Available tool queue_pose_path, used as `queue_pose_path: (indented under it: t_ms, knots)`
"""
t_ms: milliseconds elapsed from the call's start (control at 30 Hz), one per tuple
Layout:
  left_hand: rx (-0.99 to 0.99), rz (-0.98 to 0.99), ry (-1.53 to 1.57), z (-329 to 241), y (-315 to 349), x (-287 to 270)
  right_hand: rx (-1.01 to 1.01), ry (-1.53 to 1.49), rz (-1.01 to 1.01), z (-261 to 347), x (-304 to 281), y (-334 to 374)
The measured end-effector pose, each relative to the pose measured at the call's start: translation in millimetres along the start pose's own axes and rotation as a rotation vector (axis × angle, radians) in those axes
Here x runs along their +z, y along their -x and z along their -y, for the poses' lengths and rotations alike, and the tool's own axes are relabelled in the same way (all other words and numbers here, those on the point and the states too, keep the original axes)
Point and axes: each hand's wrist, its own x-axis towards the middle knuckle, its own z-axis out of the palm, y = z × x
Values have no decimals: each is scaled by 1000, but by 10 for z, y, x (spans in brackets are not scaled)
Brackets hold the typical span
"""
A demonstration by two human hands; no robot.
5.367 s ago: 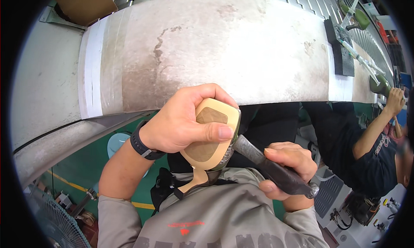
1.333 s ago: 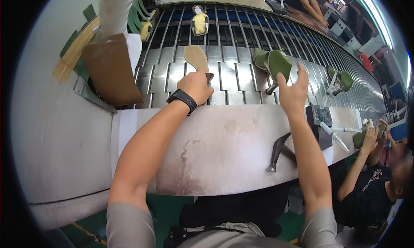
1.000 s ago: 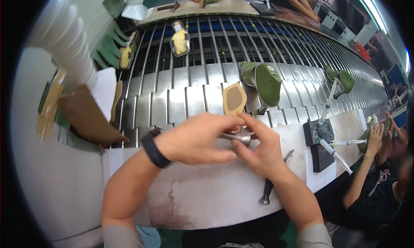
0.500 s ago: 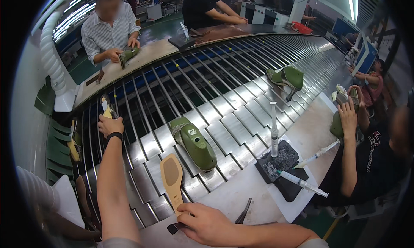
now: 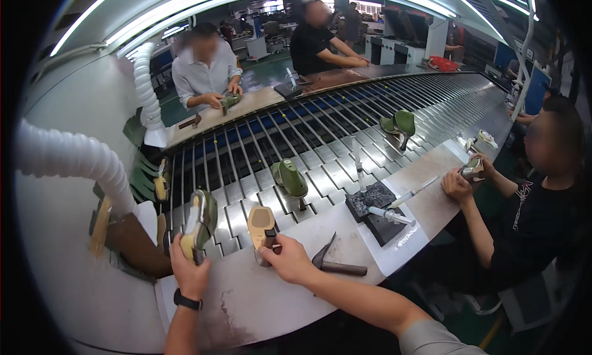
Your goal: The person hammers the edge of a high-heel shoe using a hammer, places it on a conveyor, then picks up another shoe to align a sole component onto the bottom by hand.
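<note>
Gripped in my left hand is a shoe upper on a green last, tilted up above the near edge of the conveyor, its yellowish underside partly showing. My right hand pinches a tan insole with a darker patch at its broad end. A small black piece sits by those fingers; its kind is unclear. Beyond the insole, another shoe on a green last rests on the metal slats. Just right of my right hand, a hammer lies on the worktop.
Syringes stick into a black foam block on white paper. Another lasted shoe stands farther along the conveyor, and one more at its left. White ducts hang at left. Co-workers handle shoes at right and across.
My left hand has drawn the lasted shoe back from the rollers toward me. The insole remains in my right hand, now gripped beside the black piece. The view has shifted, bringing the hammer into full sight.
</note>
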Motion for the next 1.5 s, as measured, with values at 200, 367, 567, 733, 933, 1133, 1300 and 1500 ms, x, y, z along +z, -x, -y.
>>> queue_pose_path:
  t_ms: [200,367,567,733,933,1133,1300,1500]
  knots:
    - [203,337,-344,-641,1399,-1075,-708,470,-179,-624,264,951]
    - [-152,211,120,-212,1757,-1344,-734,688,-254,-618,-117,1042]
    - [-217,217,239,-530,1507,-1805,-658,457,-164,-217,-57,902]
    - [-107,-71,557,-772,1009,-1599,-361,265,-36,-303,128,704]
    - [18,-208,1015,-906,766,-830,-386,152,-38,-342,174,690]
    - [-143,-62,1184,-1003,496,-1064,-323,179,-67,-360,170,676]
    - [-330,95,1307,-1011,553,-1148,-261,183,-26,-292,298,708]
    - [-406,218,1549,-964,415,-1010,-306,196,-80,-364,199,659]
